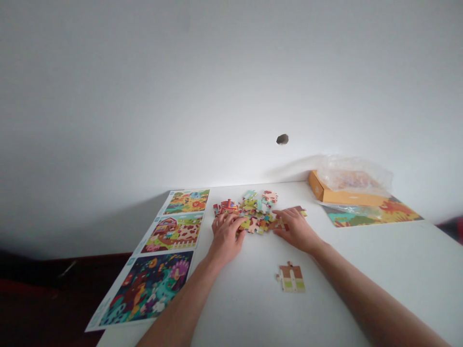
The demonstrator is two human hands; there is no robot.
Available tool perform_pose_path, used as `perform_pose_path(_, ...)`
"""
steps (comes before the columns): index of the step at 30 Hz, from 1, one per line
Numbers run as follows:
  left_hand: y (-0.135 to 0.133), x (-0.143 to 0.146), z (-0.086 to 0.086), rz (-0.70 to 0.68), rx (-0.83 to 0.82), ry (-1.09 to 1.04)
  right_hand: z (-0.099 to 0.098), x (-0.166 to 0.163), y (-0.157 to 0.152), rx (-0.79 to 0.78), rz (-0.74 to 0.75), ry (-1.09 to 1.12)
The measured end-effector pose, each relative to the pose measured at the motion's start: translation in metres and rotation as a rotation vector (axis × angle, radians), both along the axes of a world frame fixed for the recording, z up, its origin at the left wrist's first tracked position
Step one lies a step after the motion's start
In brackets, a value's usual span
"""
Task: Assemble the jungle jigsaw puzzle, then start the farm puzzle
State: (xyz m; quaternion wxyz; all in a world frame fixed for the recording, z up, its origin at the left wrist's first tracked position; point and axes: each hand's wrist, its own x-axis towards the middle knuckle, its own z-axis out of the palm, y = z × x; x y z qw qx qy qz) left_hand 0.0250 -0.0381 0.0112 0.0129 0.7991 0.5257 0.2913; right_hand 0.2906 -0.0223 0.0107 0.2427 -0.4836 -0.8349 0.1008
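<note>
A heap of jigsaw puzzle pieces (255, 207) in many colours lies on the white table, near the wall. My left hand (227, 233) rests on the heap's left front edge, its fingers spread over the pieces. On the right side, my right hand (294, 229) reaches in with thumb and index finger apart around a brown puzzle piece (279, 224). It touches the pieces there without a visible grip, and its palm hides part of them. Closer to me, apart from the heap, lies a brown, green and white puzzle piece (292, 278) with fence posts on it.
Along the table's left edge runs a picture sheet (197, 254) with three scenes. At the back right, a clear plastic bag (352, 174) lies on an orange box (352, 197). A dinosaur picture board (356, 219) lies partly under them. The wall has a hole (282, 139).
</note>
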Motion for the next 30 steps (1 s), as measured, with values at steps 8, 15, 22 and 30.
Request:
perform_pose_path(8,0.005,-0.005,-0.005,0.109,0.050,-0.033,0.004,0.002,-0.003,-0.019,0.059,0.055)
perform_pose_path(15,0.005,-0.005,-0.003,0.068,0.067,-0.072,0.023,0.022,-0.006,-0.024,0.104,-0.059)
perform_pose_path(22,-0.001,-0.002,0.001,0.035,0.022,-0.028,0.018,0.030,0.000,-0.079,0.089,-0.072)
perform_pose_path(30,-0.015,0.007,0.004,-0.294,-0.114,0.174,0.013,0.025,0.001,-0.078,0.011,-0.001)
